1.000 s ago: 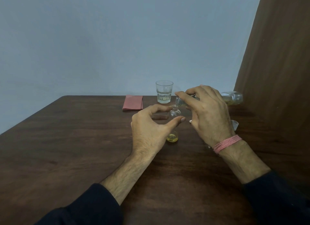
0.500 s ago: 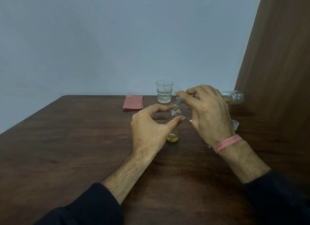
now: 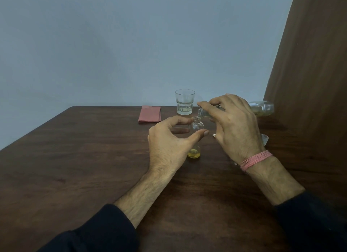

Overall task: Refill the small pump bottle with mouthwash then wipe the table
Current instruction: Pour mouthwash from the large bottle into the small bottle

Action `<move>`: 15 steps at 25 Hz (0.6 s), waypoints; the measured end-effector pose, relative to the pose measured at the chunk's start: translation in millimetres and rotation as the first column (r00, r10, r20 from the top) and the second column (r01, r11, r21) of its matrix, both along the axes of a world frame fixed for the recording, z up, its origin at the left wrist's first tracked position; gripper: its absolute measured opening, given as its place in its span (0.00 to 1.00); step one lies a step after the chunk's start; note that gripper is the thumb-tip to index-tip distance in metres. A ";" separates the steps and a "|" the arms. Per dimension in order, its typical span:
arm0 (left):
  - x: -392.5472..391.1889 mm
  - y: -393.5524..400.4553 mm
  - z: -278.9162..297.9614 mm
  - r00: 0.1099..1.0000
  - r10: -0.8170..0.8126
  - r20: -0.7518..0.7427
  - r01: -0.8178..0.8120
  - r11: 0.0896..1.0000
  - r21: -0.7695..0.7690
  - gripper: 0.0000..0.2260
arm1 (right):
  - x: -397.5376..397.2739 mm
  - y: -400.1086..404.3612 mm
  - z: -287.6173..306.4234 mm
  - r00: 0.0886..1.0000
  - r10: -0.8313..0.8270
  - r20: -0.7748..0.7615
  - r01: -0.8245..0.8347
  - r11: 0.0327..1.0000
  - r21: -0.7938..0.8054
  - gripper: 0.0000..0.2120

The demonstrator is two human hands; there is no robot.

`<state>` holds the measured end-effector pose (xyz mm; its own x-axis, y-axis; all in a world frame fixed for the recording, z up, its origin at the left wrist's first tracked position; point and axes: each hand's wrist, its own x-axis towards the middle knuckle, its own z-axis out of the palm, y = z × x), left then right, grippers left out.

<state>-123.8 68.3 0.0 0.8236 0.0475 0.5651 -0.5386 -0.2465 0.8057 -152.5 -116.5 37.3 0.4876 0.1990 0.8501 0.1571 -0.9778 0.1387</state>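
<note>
A small clear pump bottle (image 3: 195, 152) stands upright on the dark wooden table (image 3: 75, 158), its neck open and a little yellow liquid at its bottom. My left hand (image 3: 169, 144) holds it, thumb across the front and fingers curled behind. My right hand (image 3: 234, 127) grips a larger clear mouthwash bottle (image 3: 262, 109) tipped almost level, with its mouth just over the small bottle's neck. A white part, perhaps the pump top (image 3: 264, 139), lies on the table mostly hidden behind my right hand.
A folded pink cloth (image 3: 149, 113) lies near the table's far edge. A drinking glass (image 3: 185, 104) with some pale liquid stands to its right. A brown wooden panel (image 3: 309, 82) rises along the right side, and a wall stands behind the table.
</note>
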 end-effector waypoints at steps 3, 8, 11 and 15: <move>0.8 -0.1 -0.4 1.000 0.000 -0.008 0.000 1.000 -0.001 0.21 | 0.6 -0.4 -0.3 1.000 -0.007 -0.006 0.007 1.000 -0.006 0.33; 0.8 0.3 -0.6 1.000 0.002 0.001 -0.002 1.000 0.005 0.21 | 0.4 -0.3 -0.8 1.000 -0.006 -0.009 0.006 1.000 -0.001 0.34; 0.1 0.4 0.2 1.000 0.008 0.004 -0.008 1.000 0.014 0.21 | 0.3 -0.4 -0.6 1.000 -0.005 -0.008 0.005 1.000 -0.002 0.34; 0.0 0.6 0.8 1.000 0.008 -0.010 -0.007 1.000 0.024 0.21 | 0.5 -0.4 -0.3 1.000 -0.010 -0.020 0.010 1.000 -0.006 0.34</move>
